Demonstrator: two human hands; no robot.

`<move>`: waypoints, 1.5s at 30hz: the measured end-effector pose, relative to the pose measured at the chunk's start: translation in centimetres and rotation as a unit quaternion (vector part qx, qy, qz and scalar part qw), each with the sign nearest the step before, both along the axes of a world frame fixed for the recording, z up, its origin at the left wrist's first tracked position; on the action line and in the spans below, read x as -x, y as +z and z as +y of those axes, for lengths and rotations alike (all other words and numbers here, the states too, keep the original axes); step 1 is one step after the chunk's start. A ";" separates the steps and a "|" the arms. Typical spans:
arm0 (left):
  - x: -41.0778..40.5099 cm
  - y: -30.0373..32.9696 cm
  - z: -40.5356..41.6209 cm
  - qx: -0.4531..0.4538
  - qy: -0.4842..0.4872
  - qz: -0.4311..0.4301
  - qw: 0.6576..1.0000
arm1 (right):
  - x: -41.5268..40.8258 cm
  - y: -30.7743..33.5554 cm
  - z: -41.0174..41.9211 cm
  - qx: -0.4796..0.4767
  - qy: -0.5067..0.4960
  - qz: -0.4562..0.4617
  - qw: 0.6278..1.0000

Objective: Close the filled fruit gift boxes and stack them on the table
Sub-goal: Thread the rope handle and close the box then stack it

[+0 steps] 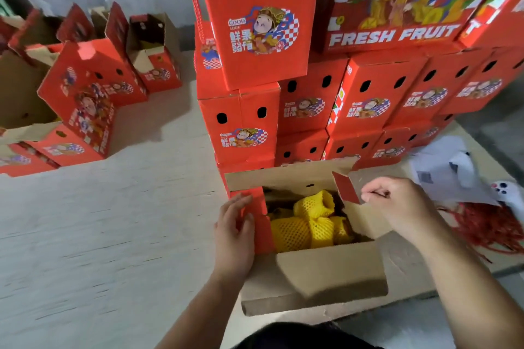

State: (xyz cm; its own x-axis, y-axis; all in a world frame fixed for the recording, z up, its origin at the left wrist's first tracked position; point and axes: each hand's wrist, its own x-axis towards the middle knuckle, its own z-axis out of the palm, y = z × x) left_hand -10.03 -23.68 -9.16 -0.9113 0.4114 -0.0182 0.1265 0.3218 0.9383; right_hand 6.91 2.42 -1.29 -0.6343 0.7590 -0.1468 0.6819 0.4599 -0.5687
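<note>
An open red fruit gift box (329, 266) stands at the table's near edge, its brown inner flaps spread. Inside lie fruits wrapped in yellow foam netting (309, 224). My left hand (234, 232) presses flat on the box's left side flap (256, 215), fingers straight. My right hand (397, 207) hovers with curled fingers beside the right side flap (347, 188); whether it pinches that flap's edge is unclear. Behind the open box rises a stack of closed red gift boxes (312, 105), several layers high.
Several open, unfilled red boxes (85, 93) sit at the table's far left. A bundle of red cord handles (487, 227) and white papers (450, 176) lie at the right. The pale wooden tabletop (113, 221) stretches left of the open box.
</note>
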 end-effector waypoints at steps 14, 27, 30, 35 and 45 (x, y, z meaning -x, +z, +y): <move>-3.4 -0.7 14.6 0.210 0.042 0.194 0.957 | -1.6 -7.6 11.7 -0.163 0.118 0.088 0.976; -4.4 -0.1 13.7 0.022 0.070 0.221 0.972 | -2.0 -9.2 12.9 0.105 0.112 0.328 0.932; -4.2 0.0 14.3 0.079 0.066 0.239 0.966 | -1.8 -9.2 12.9 0.032 0.104 0.309 0.945; -3.7 -0.1 14.5 0.247 -0.053 0.299 0.920 | -1.4 -8.5 13.3 -0.022 0.220 0.156 0.963; -1.8 0.6 15.9 0.434 -0.118 0.400 0.799 | -0.1 -7.5 14.2 -0.273 0.299 -0.005 0.914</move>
State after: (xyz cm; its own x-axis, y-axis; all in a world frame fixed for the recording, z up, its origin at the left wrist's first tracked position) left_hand -8.20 -7.77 -8.59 -0.6733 0.7220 0.1593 0.7269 0.6858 -0.0357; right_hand 7.00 16.60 -8.77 -0.9607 0.2379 0.1430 0.2185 0.9660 -0.1384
